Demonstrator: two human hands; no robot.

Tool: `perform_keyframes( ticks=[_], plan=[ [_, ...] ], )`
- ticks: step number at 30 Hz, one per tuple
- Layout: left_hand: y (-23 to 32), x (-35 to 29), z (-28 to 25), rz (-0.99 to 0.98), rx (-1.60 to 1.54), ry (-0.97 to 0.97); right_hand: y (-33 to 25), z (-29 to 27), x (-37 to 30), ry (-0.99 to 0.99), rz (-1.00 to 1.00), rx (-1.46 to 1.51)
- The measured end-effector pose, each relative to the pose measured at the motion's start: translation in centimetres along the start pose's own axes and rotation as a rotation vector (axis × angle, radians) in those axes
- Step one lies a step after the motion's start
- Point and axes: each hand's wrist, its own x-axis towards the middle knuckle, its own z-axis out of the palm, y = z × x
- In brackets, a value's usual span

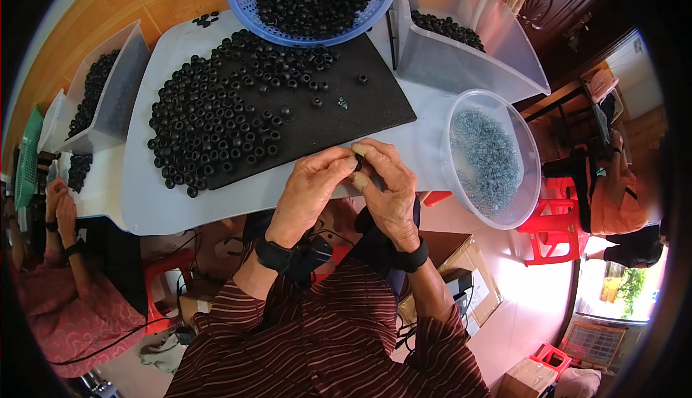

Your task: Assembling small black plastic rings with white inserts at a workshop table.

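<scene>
White surface (169,211), tiled floor alongside. 1 small dark piece (359,162) is pinched between the fingertips of left hand (311,182) and right hand (389,190), above the near edge. Dark mat (378,106) beyond, partly covered by black beads (205,110). Blue basket (240,5) set behind; bowl (532,164) of pale-blue bits placed at right.

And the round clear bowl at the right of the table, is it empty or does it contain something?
Not empty: many small bluish pieces lie inside the bowl, visible through its open top.
</scene>
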Motion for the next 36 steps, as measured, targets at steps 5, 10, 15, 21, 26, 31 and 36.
perform_keyframes(
  ticks=[5,10,15,21,26,31,36],
  plan=[
    [-0.3,0.0,-0.1,0.017,0.019,-0.015,-0.2,0.1,0.0,0.018,-0.009,-0.019],
    [0.5,-0.6,0.9,-0.006,0.083,-0.005,-0.1,0.0,-0.2,0.061,-0.016,-0.021],
    [-0.6,-0.4,1.3,-0.032,0.055,-0.002,0.0,0.1,-0.3,0.091,-0.01,-0.001],
    [-1.1,-0.3,1.6,0.024,0.146,0.083,0.2,0.5,-0.3,0.11,-0.044,-0.076],
    [0.3,-0.2,1.8,0.151,0.503,0.028,0.5,1.0,-0.6,0.209,-0.117,-0.166],
    [-0.7,-0.1,1.5,0.022,0.247,0.032,0.6,1.2,-0.6,0.229,-0.157,-0.142],
    [-1.0,-0.1,1.7,0.071,0.136,0.051,0.7,1.4,-0.6,0.227,-0.135,-0.156]
  ],
)
